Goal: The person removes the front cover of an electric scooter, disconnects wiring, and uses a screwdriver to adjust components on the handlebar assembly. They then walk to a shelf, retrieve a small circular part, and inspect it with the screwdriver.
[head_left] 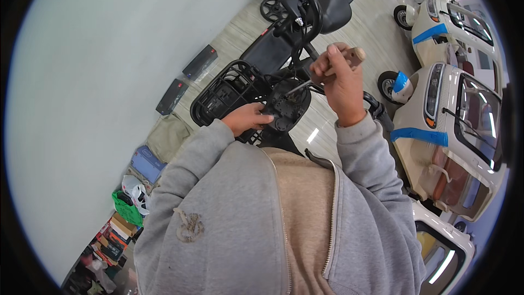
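Observation:
My right hand (344, 79) is closed around a screwdriver (357, 54), its handle end poking out past the fingers. The metal shaft slants down to the left, its tip over a round black housing (284, 104) at the front of a black electric bike (267, 49). I cannot tell whether the tip touches a screw. My left hand (245, 119) grips the near left rim of that housing, thumb on top and the other fingers partly hidden. Beside the left hand is a black wire basket (221, 90). Dark cables run behind the housing toward the handlebar (314, 11).
Two flat dark boxes (200, 62) lie along the white wall at left. Below them are a beige bag (166, 136), a blue case (147, 163) and a green bag (127, 207). White three-wheeled vehicles (436, 104) with blue tape stand at right on the shiny floor (360, 16).

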Demonstrator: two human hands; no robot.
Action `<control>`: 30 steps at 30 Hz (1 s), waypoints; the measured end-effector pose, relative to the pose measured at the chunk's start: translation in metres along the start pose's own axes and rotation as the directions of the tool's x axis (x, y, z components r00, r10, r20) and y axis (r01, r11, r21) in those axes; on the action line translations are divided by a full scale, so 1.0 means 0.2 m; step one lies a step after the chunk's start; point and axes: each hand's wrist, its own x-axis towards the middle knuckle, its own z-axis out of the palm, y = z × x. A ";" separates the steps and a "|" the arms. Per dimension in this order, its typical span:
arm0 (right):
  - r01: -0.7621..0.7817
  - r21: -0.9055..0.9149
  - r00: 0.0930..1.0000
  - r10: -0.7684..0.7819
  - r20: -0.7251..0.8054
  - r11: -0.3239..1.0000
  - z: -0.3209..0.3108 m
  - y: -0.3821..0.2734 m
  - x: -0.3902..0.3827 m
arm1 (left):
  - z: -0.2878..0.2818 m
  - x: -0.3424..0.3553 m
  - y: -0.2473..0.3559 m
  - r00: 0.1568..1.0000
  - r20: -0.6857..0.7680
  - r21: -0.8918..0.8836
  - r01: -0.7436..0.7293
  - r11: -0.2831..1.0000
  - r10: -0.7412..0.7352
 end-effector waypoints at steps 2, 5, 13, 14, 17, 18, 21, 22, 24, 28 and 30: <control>-0.067 -0.109 0.998 0.068 0.005 0.992 -0.06 -0.09 -0.05 | -0.02 -0.02 -0.03 0.998 0.052 -0.238 -0.024 0.971 0.037; 0.000 -0.646 0.995 0.064 0.075 0.763 -0.16 -0.09 -0.15 | -0.06 -0.09 -0.11 0.978 0.153 -0.467 -0.052 0.883 0.139; 0.122 -0.917 0.969 0.154 0.193 0.379 -0.27 0.26 -0.31 | 0.14 0.01 -0.17 0.880 -0.089 0.148 -0.452 0.880 0.467; 0.121 -0.921 0.968 0.162 0.192 0.370 -0.27 0.28 -0.31 | 0.17 0.00 -0.16 0.860 -0.226 0.357 -0.364 0.860 0.457; 0.124 -0.907 0.968 0.152 0.199 0.403 -0.28 0.31 -0.30 | 0.22 -0.05 -0.11 0.822 -0.316 0.469 -0.298 0.831 0.474; 0.119 -0.898 0.970 0.145 0.197 0.424 -0.27 0.32 -0.28 | 0.23 -0.05 -0.09 0.753 -0.369 0.554 -0.292 0.779 0.545; -0.125 -0.764 0.956 0.282 0.078 0.633 -0.25 0.33 -0.24 | 0.25 -0.07 -0.04 0.556 -0.436 0.736 -0.233 0.636 0.708; -0.148 -0.737 0.949 0.304 0.081 0.659 -0.25 0.32 -0.23 | 0.26 -0.06 -0.02 0.517 -0.435 0.764 -0.222 0.606 0.738; -0.247 -0.686 0.913 0.402 0.073 0.685 -0.25 0.28 -0.21 | 0.25 -0.05 0.02 0.445 -0.412 0.814 -0.211 0.541 0.795; -0.060 -0.838 0.928 0.340 0.153 0.542 -0.23 0.23 -0.18 | 0.27 -0.09 0.07 0.488 -0.396 0.834 -0.163 0.527 0.778; 0.018 -0.893 0.943 0.290 0.165 0.450 -0.22 0.21 -0.17 | 0.28 -0.10 0.09 0.453 -0.350 0.862 -0.186 0.471 0.820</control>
